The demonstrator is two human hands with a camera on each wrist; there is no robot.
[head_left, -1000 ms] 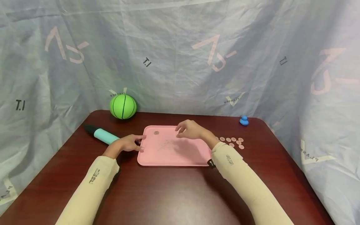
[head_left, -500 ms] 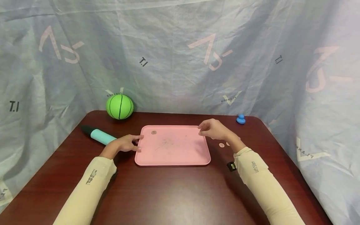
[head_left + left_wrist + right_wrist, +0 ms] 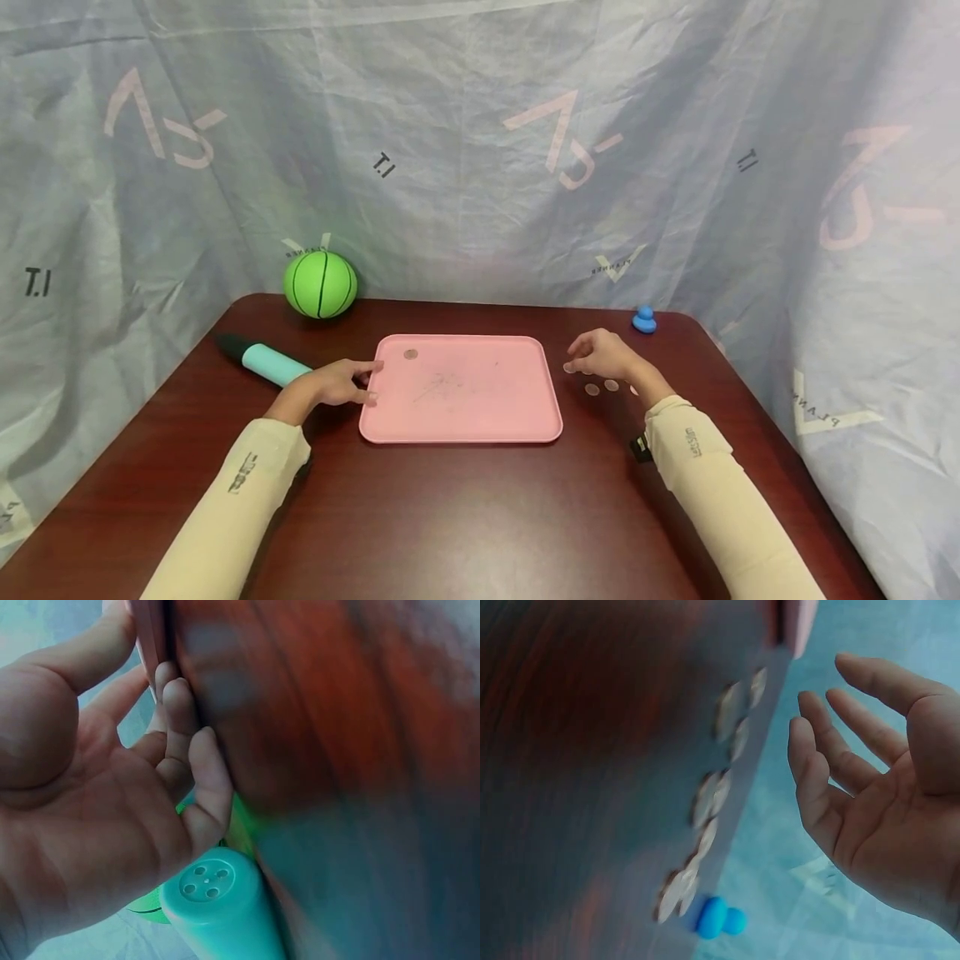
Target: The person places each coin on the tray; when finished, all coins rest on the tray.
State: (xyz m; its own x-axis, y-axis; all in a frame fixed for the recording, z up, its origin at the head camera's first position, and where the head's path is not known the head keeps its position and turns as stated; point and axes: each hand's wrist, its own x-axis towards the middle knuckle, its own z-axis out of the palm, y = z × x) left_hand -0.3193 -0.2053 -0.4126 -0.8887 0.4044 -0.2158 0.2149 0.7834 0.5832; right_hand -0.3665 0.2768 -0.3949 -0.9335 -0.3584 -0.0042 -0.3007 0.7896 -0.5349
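Note:
A pink tray lies on the table with one coin-like disc near its far left corner. My left hand holds the tray's left edge; in the left wrist view the thumb and index finger lie over the rim, other curled fingers below it. To the right of the tray, my right hand hovers over several similar pale round discs, partly hiding them. Its fingers are apart and loosely bent in the right wrist view, with nothing between them, and the row of discs lies beside it.
A turquoise cylinder with a dark tapered end lies left of the tray, its holed end near my left hand. A green ball stands at the back left. At the back right sits a small blue duck-shaped toy.
My right hand has moved from above the tray rightward and down toward the discs beside it. The left hand stays at the tray's edge. The camera view has shifted slightly.

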